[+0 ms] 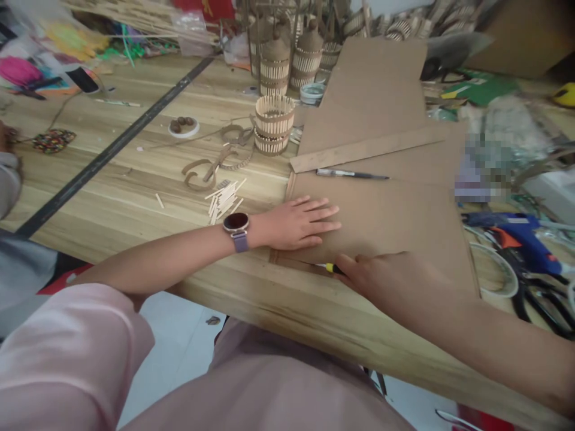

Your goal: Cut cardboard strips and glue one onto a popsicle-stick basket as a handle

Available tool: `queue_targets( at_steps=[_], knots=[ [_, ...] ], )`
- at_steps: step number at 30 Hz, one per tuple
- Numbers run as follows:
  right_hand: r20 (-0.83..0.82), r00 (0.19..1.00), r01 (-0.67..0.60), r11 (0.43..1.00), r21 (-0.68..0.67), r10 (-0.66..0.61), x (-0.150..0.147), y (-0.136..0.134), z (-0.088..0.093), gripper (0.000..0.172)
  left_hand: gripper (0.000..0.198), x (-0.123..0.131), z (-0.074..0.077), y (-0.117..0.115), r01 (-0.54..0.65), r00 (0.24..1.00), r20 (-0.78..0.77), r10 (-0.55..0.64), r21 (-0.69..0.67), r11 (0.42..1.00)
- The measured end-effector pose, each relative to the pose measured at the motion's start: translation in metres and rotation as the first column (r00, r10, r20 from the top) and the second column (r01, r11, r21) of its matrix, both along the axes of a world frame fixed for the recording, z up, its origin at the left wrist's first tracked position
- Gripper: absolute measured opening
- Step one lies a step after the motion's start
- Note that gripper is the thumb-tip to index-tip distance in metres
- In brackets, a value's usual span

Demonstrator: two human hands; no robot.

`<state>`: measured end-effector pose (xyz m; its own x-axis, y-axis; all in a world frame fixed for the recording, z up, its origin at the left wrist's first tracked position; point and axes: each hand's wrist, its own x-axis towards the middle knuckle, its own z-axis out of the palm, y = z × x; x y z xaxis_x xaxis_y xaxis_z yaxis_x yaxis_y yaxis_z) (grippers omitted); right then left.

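Note:
My left hand (300, 222) lies flat with fingers stretched out on a large brown cardboard sheet (390, 209) on the wooden table (135, 185); a watch sits on that wrist. My right hand (386, 276) is closed around a small yellow and black cutter (331, 268), whose tip touches the cardboard's near edge just below my left hand. A long cardboard strip (366, 148) and a black pen (350, 175) lie on the sheet farther back.
Several small sticks (223, 200) and curled cardboard strips (211, 170) lie left of the sheet. Stick-built baskets (274, 124) stand behind. A blue glue gun (523, 236) and wire rings are at the right. Another person's sleeve (9, 179) is at the far left.

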<state>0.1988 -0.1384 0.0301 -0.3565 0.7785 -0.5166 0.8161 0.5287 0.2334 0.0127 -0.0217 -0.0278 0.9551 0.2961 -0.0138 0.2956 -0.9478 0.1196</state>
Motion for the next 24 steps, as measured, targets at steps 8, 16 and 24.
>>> queue_targets(
  at_steps=[8,16,24],
  knots=[
    [-0.057,0.998,-0.027,0.997,0.066,0.031,-0.026,0.009,0.0,0.022,0.051,-0.005,-0.011,-0.009,-0.149,0.987,0.061,0.149,-0.009,0.989],
    [-0.037,0.999,0.002,0.997,0.072,0.001,0.002,-0.003,-0.005,0.024,0.051,-0.008,-0.019,-0.009,-0.131,0.985,0.116,0.127,0.028,0.991],
    [-0.091,0.995,0.046,0.992,0.116,-0.036,0.036,-0.018,-0.019,0.016,0.051,-0.009,-0.021,-0.009,-0.133,0.984,0.121,0.129,0.022,0.991]
  ],
)
